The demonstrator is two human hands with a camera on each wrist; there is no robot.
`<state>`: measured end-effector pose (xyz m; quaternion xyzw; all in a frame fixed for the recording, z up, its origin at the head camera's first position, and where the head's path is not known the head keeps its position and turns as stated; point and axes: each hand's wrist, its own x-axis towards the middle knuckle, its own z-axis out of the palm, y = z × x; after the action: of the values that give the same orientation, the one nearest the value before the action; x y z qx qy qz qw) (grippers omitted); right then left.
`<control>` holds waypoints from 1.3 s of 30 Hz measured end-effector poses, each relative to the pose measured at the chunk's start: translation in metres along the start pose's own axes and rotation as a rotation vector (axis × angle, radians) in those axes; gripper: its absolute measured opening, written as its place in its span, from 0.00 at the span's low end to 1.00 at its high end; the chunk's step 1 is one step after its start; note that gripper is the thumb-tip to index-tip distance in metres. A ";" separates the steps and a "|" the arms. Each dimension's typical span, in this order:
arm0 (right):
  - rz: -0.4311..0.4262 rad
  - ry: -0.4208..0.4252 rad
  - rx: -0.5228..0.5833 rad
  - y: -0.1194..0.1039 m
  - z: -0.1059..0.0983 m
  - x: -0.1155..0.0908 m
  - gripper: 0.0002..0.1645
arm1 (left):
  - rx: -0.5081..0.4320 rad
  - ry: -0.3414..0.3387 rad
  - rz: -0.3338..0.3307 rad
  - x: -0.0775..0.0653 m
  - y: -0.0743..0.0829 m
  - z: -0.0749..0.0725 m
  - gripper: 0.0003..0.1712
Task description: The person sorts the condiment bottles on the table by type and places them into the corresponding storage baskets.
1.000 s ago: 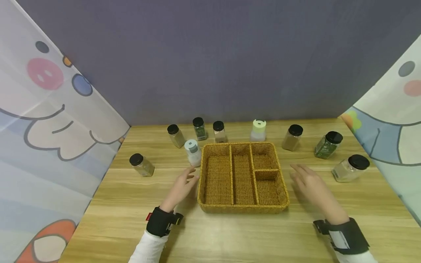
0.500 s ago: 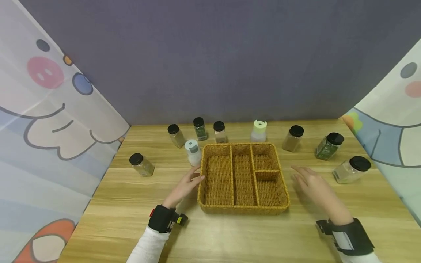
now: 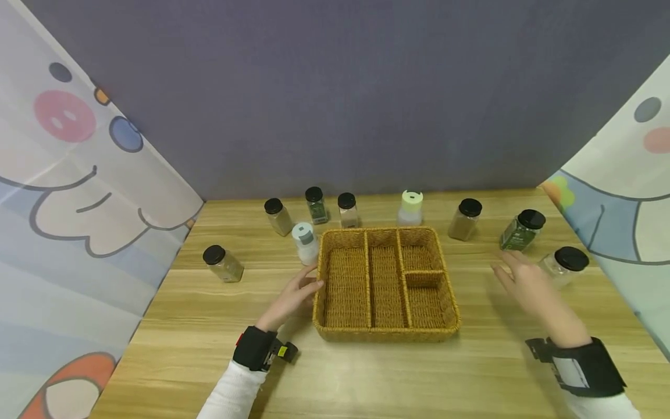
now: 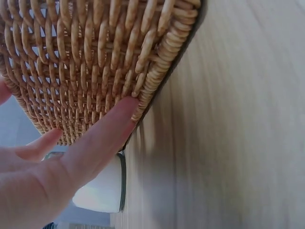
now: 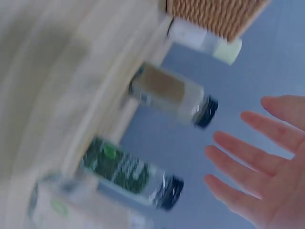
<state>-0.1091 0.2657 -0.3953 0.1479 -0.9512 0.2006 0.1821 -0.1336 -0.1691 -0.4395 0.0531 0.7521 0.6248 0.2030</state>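
A woven basket (image 3: 387,334) with several compartments sits mid-table. My left hand (image 3: 289,300) touches its left side; the left wrist view has extended fingers against the wicker wall (image 4: 90,62). Just beyond that hand stands a bottle with a white cap (image 3: 307,244). My right hand (image 3: 534,294) is off the basket's right side, holding nothing, fingers spread in the right wrist view. Closest to it are a green-labelled jar (image 3: 518,233) and a clear black-lidded jar (image 3: 565,265), which the hand partly hides. A jar of brown powder (image 5: 164,90) stands farther left.
Behind the basket stand a bottle with a pale yellow cap (image 3: 410,208) and several black-lidded jars, among them a small green one (image 3: 317,209). Another black-lidded jar (image 3: 225,265) is at the left. A grey wall (image 3: 366,105) rises behind the wooden table (image 3: 366,384).
My right hand has moved right, away from the basket and toward the green-labelled and clear jars. My left hand has shifted slightly onto the basket's left edge. Basket and jars stay put.
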 end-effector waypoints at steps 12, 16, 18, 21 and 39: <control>0.013 0.186 -0.206 0.049 -0.030 -0.002 0.18 | -0.014 0.001 -0.031 -0.004 0.011 -0.001 0.33; 0.209 0.011 -0.220 0.059 -0.036 -0.007 0.24 | -0.039 0.008 -0.028 0.000 0.001 -0.002 0.34; 0.278 -0.059 -0.219 0.063 -0.037 -0.009 0.26 | -0.048 0.006 -0.036 0.001 0.001 -0.002 0.33; 0.336 -0.110 -0.198 0.068 -0.037 -0.011 0.28 | -0.050 0.008 -0.047 -0.001 0.004 -0.001 0.32; 0.382 -0.144 -0.171 0.079 -0.038 -0.017 0.36 | -0.061 0.004 -0.034 0.001 -0.001 0.001 0.33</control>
<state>-0.1112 0.3551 -0.3955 -0.0369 -0.9860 0.1390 0.0843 -0.1341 -0.1681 -0.4404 0.0328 0.7340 0.6439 0.2136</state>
